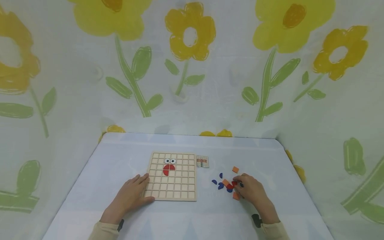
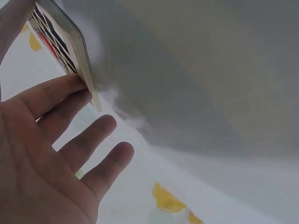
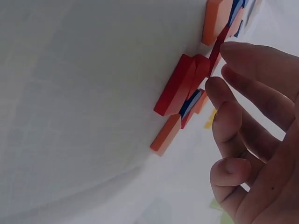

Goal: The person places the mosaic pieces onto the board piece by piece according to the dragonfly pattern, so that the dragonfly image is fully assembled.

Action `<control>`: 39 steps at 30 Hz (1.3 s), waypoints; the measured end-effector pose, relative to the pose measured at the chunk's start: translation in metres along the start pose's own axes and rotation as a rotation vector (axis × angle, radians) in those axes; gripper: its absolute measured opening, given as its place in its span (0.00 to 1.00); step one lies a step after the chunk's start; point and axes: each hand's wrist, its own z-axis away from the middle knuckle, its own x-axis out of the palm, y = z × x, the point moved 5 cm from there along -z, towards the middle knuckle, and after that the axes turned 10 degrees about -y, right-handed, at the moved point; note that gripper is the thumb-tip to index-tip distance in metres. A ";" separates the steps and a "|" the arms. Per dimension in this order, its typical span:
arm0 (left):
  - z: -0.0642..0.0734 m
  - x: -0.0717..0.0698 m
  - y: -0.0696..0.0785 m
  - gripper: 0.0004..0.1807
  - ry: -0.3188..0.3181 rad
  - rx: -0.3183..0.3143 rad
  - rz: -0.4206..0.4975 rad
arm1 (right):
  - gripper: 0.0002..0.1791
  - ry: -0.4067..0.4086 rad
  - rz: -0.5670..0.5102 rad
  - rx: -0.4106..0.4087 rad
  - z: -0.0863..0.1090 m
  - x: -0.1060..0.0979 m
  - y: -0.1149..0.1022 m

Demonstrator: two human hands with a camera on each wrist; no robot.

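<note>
My left hand point(image 1: 132, 192) lies at the near left corner of a wooden grid board point(image 1: 180, 187), its fingertips along the left edge and its thumb by the front edge. In the left wrist view the fingers stretch out to the board's side. On the board sit two eye tiles point(image 1: 170, 161) above red quarter-circle pieces point(image 1: 166, 167) that form a partial disc. Over the loose pieces, my right hand point(image 1: 250, 188) pinches a red piece point(image 3: 214, 58) between thumb and index fingertips. The other fingers of that hand curl loosely. More red pieces point(image 3: 176, 86) lie close by.
Next to the board's back right corner lies a small pattern card point(image 1: 202, 161). Blue half-round pieces point(image 1: 214, 182) and orange squares point(image 1: 235, 169) are scattered around the right hand. A flower-printed curtain point(image 1: 222, 93) encloses the pale tabletop point(image 1: 126, 150).
</note>
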 end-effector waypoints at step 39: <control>0.001 0.000 0.000 0.50 -0.013 -0.019 0.006 | 0.14 0.074 0.056 -0.109 -0.010 -0.008 -0.009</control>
